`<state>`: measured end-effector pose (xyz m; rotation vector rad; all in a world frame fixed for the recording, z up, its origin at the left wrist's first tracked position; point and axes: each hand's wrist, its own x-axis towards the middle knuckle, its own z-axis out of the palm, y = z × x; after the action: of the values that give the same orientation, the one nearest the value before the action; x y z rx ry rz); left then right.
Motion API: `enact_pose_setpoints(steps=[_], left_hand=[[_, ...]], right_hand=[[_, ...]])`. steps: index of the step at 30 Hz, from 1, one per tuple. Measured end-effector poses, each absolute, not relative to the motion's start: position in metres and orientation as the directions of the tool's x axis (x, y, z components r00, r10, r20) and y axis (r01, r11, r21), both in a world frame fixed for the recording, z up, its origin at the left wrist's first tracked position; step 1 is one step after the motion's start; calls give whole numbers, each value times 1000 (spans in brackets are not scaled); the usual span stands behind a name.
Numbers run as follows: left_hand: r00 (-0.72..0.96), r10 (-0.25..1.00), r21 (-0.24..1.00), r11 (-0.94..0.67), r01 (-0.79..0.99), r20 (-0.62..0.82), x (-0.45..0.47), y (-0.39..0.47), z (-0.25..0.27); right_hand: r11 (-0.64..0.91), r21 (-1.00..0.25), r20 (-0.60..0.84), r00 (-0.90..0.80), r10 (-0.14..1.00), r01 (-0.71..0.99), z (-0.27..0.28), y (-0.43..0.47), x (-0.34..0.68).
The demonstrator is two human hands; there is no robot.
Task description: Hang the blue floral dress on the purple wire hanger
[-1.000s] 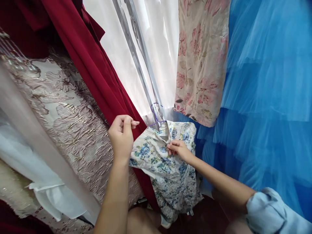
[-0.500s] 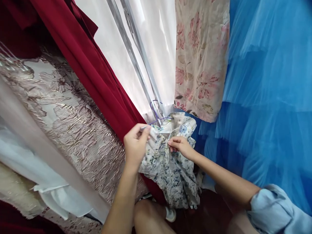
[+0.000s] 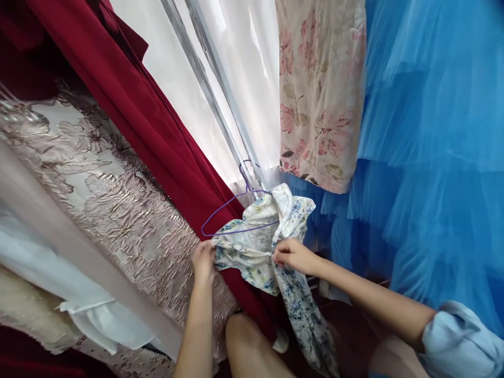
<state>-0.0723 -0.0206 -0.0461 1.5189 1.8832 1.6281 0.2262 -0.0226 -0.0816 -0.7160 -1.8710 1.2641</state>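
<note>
Carrier: we have a purple hanger (image 3: 236,231), its hook up at the grey pole (image 3: 212,102), exact hold unclear. Blouse (image 3: 247,254), white with blue flowers, drapes over the hanger's right side and hides that end. Left shoulder and left corner poke out past the cloth. We see the bottom bar crossing the blouse's inside, right part running under fabric. Below, we log a dark red floor (image 3: 350,325); a pale item (image 3: 281,341) there is too blurred to name. Hem-to-floor contact: we can't tell.
</note>
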Motion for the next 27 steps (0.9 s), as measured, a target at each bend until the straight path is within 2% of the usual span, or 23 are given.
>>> enact_pose_setpoints(steps=[4,7,10,12,13,15,18,20,23,25,27], left_hand=[[-217,953,919,-118,375,211,-36,-37,-70],[-11,974,929,-213,303,227,6,-59,-57],[127,925,812,-377,445,359,52,-78,-29],[188,882,714,-461,527,431,75,-86,-14],[202,868,692,-486,534,454,83,-88,-9],[207,870,740,-490,461,447,90,-88,-9],[304,911,916,-347,201,278,85,-87,-28],[422,899,976,-182,122,114,78,-90,-49],[446,892,961,-61,271,-69,62,-99,-78],[347,937,891,-123,438,-41,46,-104,-88],[263,963,783,-206,587,57,26,-106,-88]], right_hand=[[384,-882,146,-616,774,274,-105,-25,238],[416,-833,141,-587,797,364,-111,-29,245],[450,-873,216,-680,700,186,-97,-37,246],[349,-937,223,-776,591,-3,-81,-45,244],[254,-964,212,-787,579,-73,-73,-49,243],[61,-981,179,-736,653,-185,-60,-56,244],[-74,-948,142,-617,774,-311,-47,-63,256],[-54,-941,156,-572,805,-333,-40,-60,269],[79,-935,237,-444,864,-344,-33,-44,291],[202,-921,312,-322,894,-333,-30,-25,301],[306,-909,372,-218,902,-284,-31,-2,305]])
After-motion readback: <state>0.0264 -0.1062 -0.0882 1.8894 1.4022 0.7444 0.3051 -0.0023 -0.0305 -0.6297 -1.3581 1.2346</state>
